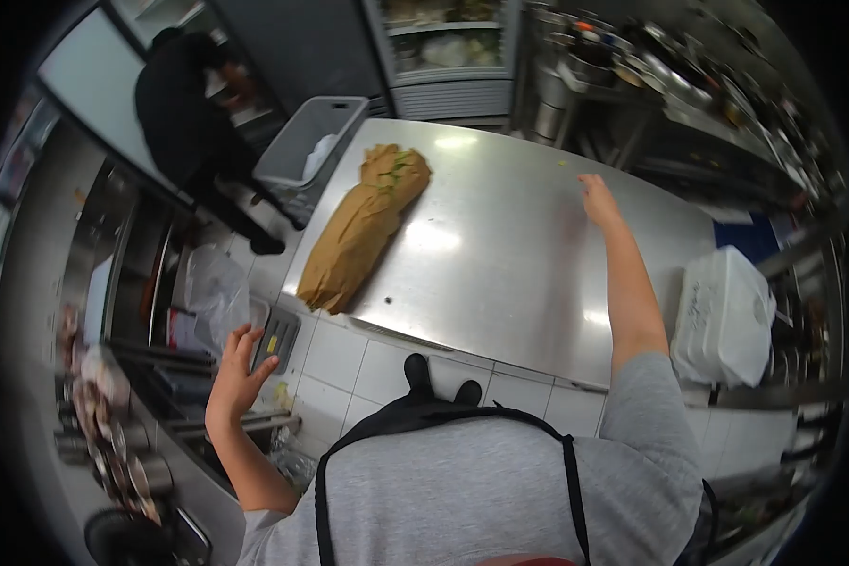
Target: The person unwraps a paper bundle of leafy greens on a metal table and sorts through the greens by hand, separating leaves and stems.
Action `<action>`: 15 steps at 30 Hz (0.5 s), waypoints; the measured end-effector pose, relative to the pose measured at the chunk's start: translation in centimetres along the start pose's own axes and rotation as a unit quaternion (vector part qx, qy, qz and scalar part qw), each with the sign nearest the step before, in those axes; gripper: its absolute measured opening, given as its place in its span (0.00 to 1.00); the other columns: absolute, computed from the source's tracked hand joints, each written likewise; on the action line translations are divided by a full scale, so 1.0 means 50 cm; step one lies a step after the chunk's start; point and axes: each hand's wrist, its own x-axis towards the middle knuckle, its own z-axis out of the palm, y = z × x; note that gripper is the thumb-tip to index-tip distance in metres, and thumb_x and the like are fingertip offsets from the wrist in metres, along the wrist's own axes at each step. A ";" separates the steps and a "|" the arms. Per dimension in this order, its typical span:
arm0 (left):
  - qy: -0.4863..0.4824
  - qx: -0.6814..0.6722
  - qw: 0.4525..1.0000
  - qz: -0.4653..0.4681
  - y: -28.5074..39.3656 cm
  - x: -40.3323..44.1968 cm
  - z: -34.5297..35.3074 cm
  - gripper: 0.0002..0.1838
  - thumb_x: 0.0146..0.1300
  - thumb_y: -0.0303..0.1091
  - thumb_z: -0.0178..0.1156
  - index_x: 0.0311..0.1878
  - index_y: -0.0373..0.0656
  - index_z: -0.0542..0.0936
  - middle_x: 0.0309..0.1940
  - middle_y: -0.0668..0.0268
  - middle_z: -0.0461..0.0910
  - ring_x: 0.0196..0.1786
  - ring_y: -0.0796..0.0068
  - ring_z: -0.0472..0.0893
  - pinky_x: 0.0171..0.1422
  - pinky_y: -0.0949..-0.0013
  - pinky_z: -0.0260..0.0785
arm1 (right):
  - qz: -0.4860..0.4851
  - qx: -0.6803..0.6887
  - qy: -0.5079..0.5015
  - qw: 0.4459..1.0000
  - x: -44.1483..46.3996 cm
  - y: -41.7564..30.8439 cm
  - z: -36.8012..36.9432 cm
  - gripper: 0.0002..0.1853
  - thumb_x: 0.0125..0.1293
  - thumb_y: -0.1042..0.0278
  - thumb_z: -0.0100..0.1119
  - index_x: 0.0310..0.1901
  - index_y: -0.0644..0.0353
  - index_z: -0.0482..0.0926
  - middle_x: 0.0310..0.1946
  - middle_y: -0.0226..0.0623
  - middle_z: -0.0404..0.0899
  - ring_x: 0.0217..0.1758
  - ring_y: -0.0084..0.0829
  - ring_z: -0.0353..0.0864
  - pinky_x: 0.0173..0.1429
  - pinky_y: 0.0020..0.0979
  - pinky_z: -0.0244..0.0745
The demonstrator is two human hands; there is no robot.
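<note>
A long brown paper bundle [354, 236] lies on the left part of the steel table [509, 255], with bits of green showing at its far end. My right hand [596, 198] is over the far right part of the table, its fingers stretched forward and holding nothing I can see. Near it, a tiny green scrap lies by the table's far edge. My left hand [241, 374] is raised in the air left of the table, fingers spread and empty, below and apart from the bundle.
Another person [184, 113] in dark clothes bends at the back left. Beside them stands a grey bin [316, 141]. White foam boxes [722, 316] are stacked at the table's right end. Pots and utensils [590, 61] fill the back right; a shelf with pans is at left.
</note>
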 end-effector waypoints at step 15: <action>0.044 -0.038 0.983 -0.175 -0.139 -0.208 -0.002 0.27 0.58 0.44 0.62 0.58 0.42 0.71 0.59 0.57 0.67 0.61 0.55 0.69 0.64 0.61 0.64 | -0.066 -0.121 -0.010 0.990 0.098 -0.062 0.159 0.13 0.63 0.73 0.49 0.47 0.67 0.76 0.44 0.52 0.75 0.50 0.50 0.74 0.55 0.41 0.70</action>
